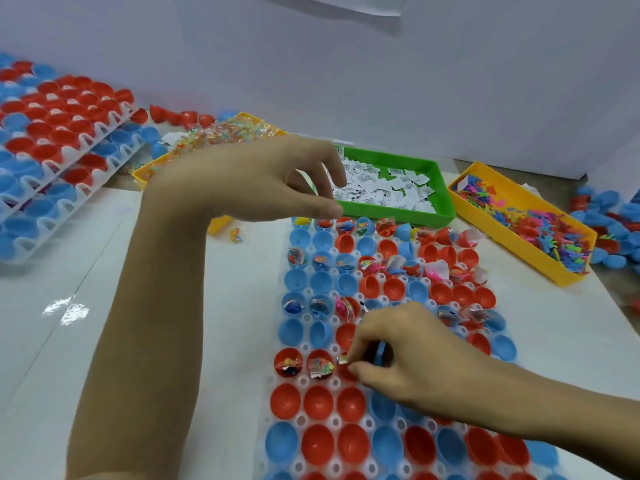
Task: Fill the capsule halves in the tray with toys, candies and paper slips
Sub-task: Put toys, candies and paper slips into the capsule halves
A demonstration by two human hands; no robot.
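Two hands split the work: right hand (412,362) pinches a slip (343,359) into a red half (346,370), left hand (273,178) hovers loosely curled, empty, near the slips bin (440,188) for restock.

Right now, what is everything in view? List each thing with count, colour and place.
working tray: one, white, centre, holding many red and blue capsule halves, alternate rows filled
stacked trays: at least two, white, far left, with red and blue halves
candy bin: one, yellow, behind the left arm
slip bin: one, green, centre back, white paper slips
toy bin: one, yellow, right, mixed-colour toys
loose halves: many, red and blue, far right
left hand: near the slip bin, empty
right hand: pinching a wrapped item over a red half
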